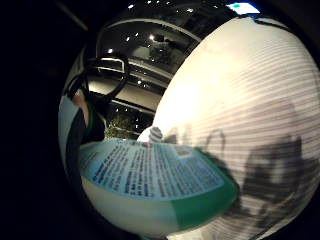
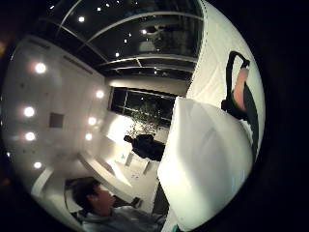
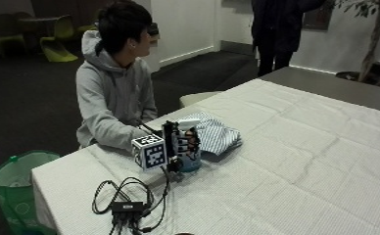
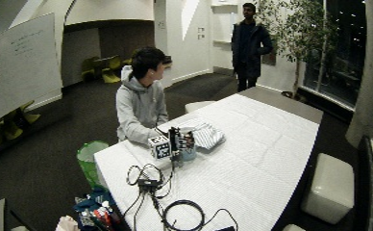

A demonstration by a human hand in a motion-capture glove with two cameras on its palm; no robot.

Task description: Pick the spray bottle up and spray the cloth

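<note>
1. Gloved right hand [image 3: 177, 144] wraps its fingers round the upright spray bottle [image 3: 189, 147], standing on the table [image 3: 294, 161] near the person's edge.
2. Striped cloth [image 3: 215, 134] lies folded just beyond the bottle, toward the table's middle; nozzle direction cannot be told.
3. White tablecloth stretches bare past the cloth, giving lifting room.

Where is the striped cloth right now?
In the outside view, the striped cloth lies folded on the white-covered table, right behind the spray bottle that the gloved right hand grips.
</note>
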